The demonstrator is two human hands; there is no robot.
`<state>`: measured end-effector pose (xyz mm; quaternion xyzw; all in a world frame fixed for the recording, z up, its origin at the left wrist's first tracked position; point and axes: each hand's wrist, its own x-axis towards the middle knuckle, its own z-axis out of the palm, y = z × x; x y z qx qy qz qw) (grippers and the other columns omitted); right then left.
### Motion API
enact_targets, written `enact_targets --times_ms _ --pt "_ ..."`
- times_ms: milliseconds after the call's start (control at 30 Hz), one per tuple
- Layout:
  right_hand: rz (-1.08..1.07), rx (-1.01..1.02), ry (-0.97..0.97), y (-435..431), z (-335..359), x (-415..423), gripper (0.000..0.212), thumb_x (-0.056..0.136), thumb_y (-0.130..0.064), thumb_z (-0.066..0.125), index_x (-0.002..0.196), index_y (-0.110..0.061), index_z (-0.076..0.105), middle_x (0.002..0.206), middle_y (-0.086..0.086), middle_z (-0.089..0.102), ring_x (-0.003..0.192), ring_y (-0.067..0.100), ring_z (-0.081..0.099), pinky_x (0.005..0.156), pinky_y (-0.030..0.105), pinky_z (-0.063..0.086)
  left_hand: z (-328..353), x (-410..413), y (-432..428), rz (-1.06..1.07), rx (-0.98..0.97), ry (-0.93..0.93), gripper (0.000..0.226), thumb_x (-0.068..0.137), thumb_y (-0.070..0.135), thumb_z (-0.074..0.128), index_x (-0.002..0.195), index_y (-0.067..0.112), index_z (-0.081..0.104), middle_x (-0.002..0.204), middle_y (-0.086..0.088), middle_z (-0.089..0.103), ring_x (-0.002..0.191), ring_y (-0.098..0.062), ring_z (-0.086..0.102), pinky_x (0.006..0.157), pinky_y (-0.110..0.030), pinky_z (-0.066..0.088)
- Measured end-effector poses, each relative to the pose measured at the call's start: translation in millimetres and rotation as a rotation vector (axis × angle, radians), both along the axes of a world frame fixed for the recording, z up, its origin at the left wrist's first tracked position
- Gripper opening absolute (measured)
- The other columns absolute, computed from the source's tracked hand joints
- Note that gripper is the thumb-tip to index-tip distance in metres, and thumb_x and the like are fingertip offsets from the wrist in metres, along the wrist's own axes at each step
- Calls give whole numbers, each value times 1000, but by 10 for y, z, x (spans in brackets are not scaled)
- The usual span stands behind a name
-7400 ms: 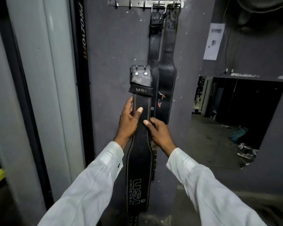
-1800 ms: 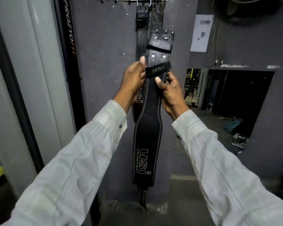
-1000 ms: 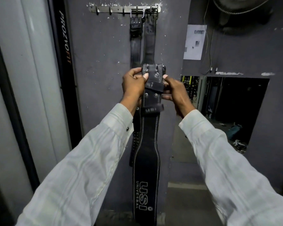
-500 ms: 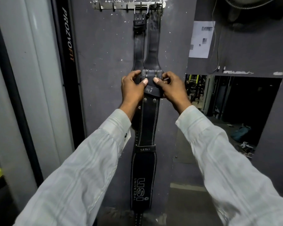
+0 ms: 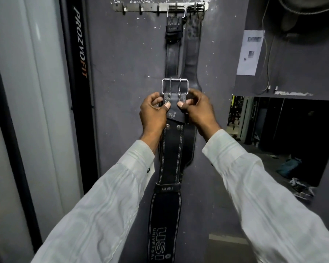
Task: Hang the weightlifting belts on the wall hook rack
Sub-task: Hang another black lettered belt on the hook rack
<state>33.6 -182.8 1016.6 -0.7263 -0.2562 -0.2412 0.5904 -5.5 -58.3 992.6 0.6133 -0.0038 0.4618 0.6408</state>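
I hold a black USI weightlifting belt point(image 5: 170, 160) upright in front of a dark grey wall. My left hand point(image 5: 153, 112) and my right hand point(image 5: 198, 111) both grip its top end just under the silver double-prong buckle point(image 5: 174, 86), which stands up above my thumbs. The belt's wide padded part hangs down between my sleeves. High on the wall is a metal hook rack point(image 5: 150, 7). Two other black belts hang from its right end: one by its buckle point(image 5: 172, 48), one beside it point(image 5: 192, 54). The rack's left hooks are bare.
A black post with PROZVOFIT lettering point(image 5: 80, 54) and a pale column point(image 5: 32, 92) stand to the left. A paper notice point(image 5: 250, 52) is on the wall to the right, above a dark opening point(image 5: 285, 133) into another room with items on its floor.
The belt's buckle flap has been unfolded, so the silver buckle now stands up clear above my hands. Both hands keep their grip at the belt's top end.
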Motion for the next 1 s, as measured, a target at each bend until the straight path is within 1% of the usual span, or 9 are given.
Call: enact_targets --times_ms 100,200,367,467,600,733,800,900,1000 --pt "-44 -29 -88 282 30 267 57 84 -13 75 138 -16 56 76 -7 59 80 11 59 91 35 54 55 225 259 35 112 -18 39 83 7 74 122 14 69 109 7 72 101 -14 70 99 -36 55" --pt "-135 -86 -191 653 142 581 58 86 -22 74 140 -15 55 95 4 67 93 18 64 97 39 52 201 512 550 86 224 -45 38 88 10 69 125 15 68 108 13 70 102 -6 67 98 -24 51" --pt "-212 35 -284 1107 377 962 40 87 -18 74 124 -6 67 107 6 66 101 18 63 89 18 45 534 1039 1015 97 308 -34 34 92 14 65 126 13 66 108 8 71 101 -7 65 79 -10 50" --pt "-202 137 -300 1281 623 1273 38 85 -19 76 121 -9 70 104 -1 66 93 7 62 81 2 43 808 1468 1271 47 327 -49 47 89 25 67 135 15 60 123 0 71 111 -12 66 99 -29 54" --pt "-201 211 -360 1427 1108 1720 37 82 -22 79 116 -7 72 110 6 74 96 12 69 92 26 55 1302 1900 1490 -32 356 -72 60 82 37 67 139 23 56 104 0 75 97 -16 71 94 -44 57" --pt "-215 192 -482 1570 1692 2090 14 83 -20 75 90 -7 76 85 -2 74 79 8 64 81 34 57 1930 2267 1681 -10 419 -139 67 76 48 63 139 25 55 126 -2 69 103 -19 71 95 -47 57" --pt "-238 186 -530 1658 2018 2313 23 81 -26 73 79 -4 72 78 4 74 72 10 61 75 39 57 2253 2478 1765 18 438 -169 68 76 51 64 139 24 55 131 -4 67 108 -20 69 96 -48 56" --pt "-287 157 -556 1757 2465 2585 25 78 -34 70 75 -9 70 78 1 73 74 15 64 74 36 55 2697 2772 1872 65 479 -199 58 79 46 62 131 21 61 129 -2 68 114 -22 67 97 -49 55" --pt "-348 72 -553 1807 2795 2766 19 84 -30 72 74 -18 62 74 -1 64 77 18 57 68 25 39 3063 3003 1967 106 587 -207 35 83 40 59 105 16 70 103 -8 75 98 -27 71 90 -51 57"
